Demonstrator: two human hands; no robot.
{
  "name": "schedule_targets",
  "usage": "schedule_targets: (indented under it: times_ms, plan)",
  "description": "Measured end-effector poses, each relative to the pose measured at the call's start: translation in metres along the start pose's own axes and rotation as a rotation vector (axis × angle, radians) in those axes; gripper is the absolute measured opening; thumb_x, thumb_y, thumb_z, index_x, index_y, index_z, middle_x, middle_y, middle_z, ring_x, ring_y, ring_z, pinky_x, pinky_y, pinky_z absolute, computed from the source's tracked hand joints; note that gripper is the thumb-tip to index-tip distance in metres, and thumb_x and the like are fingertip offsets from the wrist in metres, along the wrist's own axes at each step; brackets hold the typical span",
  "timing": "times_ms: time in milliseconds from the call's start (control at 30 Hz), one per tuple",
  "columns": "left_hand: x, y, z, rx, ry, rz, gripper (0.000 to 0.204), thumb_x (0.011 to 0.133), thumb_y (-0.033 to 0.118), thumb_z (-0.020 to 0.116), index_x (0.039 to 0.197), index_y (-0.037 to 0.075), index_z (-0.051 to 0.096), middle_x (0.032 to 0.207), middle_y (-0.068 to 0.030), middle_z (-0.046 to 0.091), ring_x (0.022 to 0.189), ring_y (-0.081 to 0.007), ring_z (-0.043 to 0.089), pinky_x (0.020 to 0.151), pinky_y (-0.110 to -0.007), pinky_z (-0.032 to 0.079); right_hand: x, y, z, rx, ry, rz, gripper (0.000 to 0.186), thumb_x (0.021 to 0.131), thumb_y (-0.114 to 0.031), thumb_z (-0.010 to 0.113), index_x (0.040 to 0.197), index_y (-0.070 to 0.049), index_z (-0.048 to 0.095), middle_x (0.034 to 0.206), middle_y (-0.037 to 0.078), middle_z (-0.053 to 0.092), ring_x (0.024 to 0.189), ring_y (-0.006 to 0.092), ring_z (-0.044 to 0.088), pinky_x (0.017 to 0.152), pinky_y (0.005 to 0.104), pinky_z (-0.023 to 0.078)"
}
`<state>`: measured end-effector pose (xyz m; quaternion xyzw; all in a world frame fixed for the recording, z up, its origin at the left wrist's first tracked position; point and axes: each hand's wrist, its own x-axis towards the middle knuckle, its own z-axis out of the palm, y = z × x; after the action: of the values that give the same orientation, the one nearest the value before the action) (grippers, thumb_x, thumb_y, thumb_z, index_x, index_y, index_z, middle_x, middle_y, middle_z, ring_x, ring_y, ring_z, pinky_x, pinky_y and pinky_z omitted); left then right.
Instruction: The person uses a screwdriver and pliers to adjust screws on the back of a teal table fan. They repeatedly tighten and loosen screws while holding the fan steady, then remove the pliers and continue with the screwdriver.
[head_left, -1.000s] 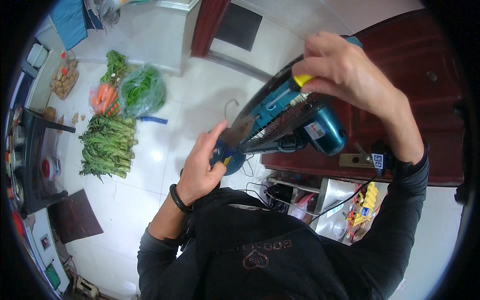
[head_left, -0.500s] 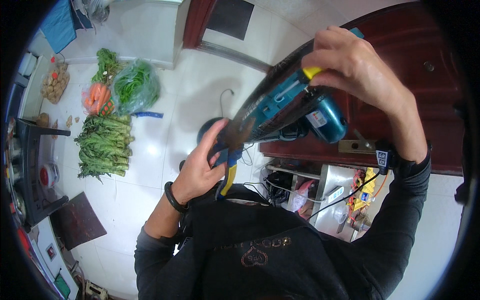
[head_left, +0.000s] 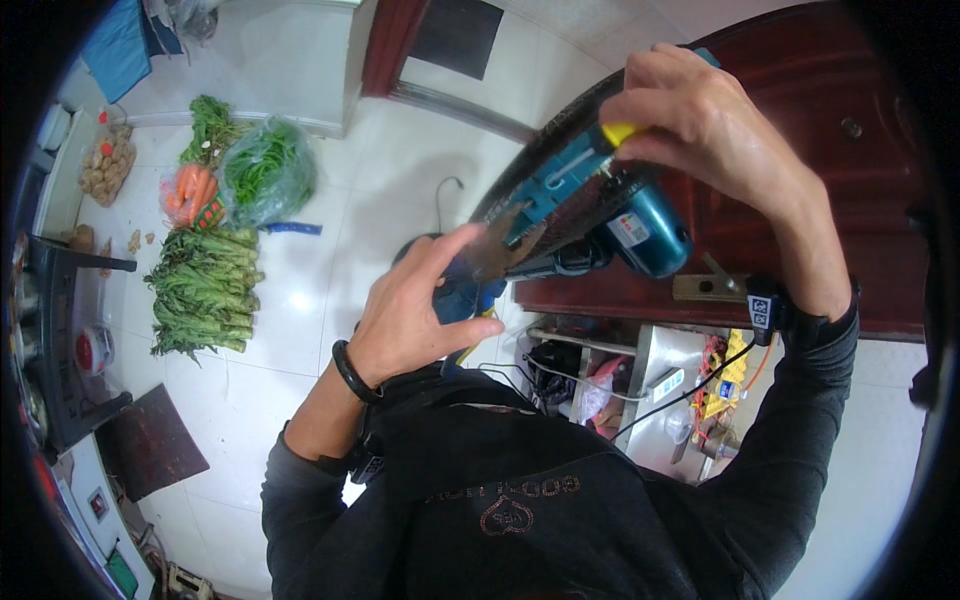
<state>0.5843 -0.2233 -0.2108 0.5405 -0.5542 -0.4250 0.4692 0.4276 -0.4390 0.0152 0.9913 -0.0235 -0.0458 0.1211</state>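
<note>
My right hand [head_left: 695, 130] grips a yellow-handled screwdriver [head_left: 617, 135] over a teal plastic part [head_left: 556, 188] inside a tilted fan with a dark grille [head_left: 530, 160] and teal motor housing [head_left: 648, 228]. My left hand [head_left: 420, 300] is at the fan's lower end around blue-and-yellow pliers [head_left: 488, 300], thumb stretched out and some fingers hidden behind them. A brown, blurred area beside its fingertips is too smeared to identify.
A dark red door [head_left: 840, 230] stands right. On the tiled floor at left lie leafy stalks [head_left: 205, 290], bagged greens [head_left: 265, 170], carrots [head_left: 188, 195] and bagged potatoes [head_left: 108, 165], near a black rack [head_left: 60, 330]. A cluttered metal shelf [head_left: 650, 380] with cables is below the fan.
My left thumb has lifted away from the pliers' yellow handle since half a second ago. My right hand and the fan's top have moved slightly up from a second ago.
</note>
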Motion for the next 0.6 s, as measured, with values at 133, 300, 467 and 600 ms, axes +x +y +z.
schedule_targets:
  times_ms: [133, 300, 467, 600]
  plan:
    - [0.0039, 0.0005, 0.0066, -0.058, 0.044, -0.007, 0.091, 0.068, 0.025, 0.092, 0.145, 0.011, 0.048, 0.139, -0.0117, 0.056, 0.125, -0.0266, 0.059, 0.1, -0.042, 0.054, -0.002, 0.0037, 0.0055, 0.01, 0.018, -0.007, 0.018, 0.075, -0.013, 0.083, 0.09, -0.01, 0.074, 0.087, 0.005, 0.061, 0.083, 0.0196, 0.061, 0.071, 0.0329, 0.055]
    - [0.0058, -0.0044, 0.0081, -0.105, 0.078, -0.075, 0.086, 0.068, 0.02, 0.09, 0.143, 0.01, 0.05, 0.138, -0.0112, 0.058, 0.126, -0.025, 0.059, 0.101, -0.041, 0.054, -0.0047, 0.0084, 0.0091, 0.034, 0.017, -0.011, 0.018, 0.076, -0.015, 0.082, 0.091, -0.012, 0.073, 0.088, 0.004, 0.059, 0.084, 0.0187, 0.058, 0.071, 0.0334, 0.053]
    - [0.0083, -0.0043, 0.0061, -0.03, 0.107, -0.103, 0.079, 0.069, 0.014, 0.084, 0.14, 0.01, 0.052, 0.132, -0.0128, 0.062, 0.122, -0.0254, 0.062, 0.097, -0.04, 0.056, -0.0026, 0.0091, 0.0072, 0.037, 0.005, -0.01, 0.018, 0.076, -0.014, 0.082, 0.091, -0.012, 0.073, 0.088, 0.004, 0.058, 0.083, 0.0193, 0.057, 0.07, 0.0334, 0.053]
    - [0.0083, -0.0004, 0.0059, 0.188, 0.179, 0.009, 0.072, 0.069, 0.013, 0.082, 0.135, 0.008, 0.054, 0.128, -0.0161, 0.063, 0.112, -0.0298, 0.067, 0.088, -0.039, 0.059, -0.0016, 0.0086, 0.0047, 0.022, 0.004, -0.026, 0.018, 0.076, -0.015, 0.082, 0.091, -0.011, 0.073, 0.087, 0.005, 0.057, 0.084, 0.0198, 0.057, 0.069, 0.0333, 0.053]
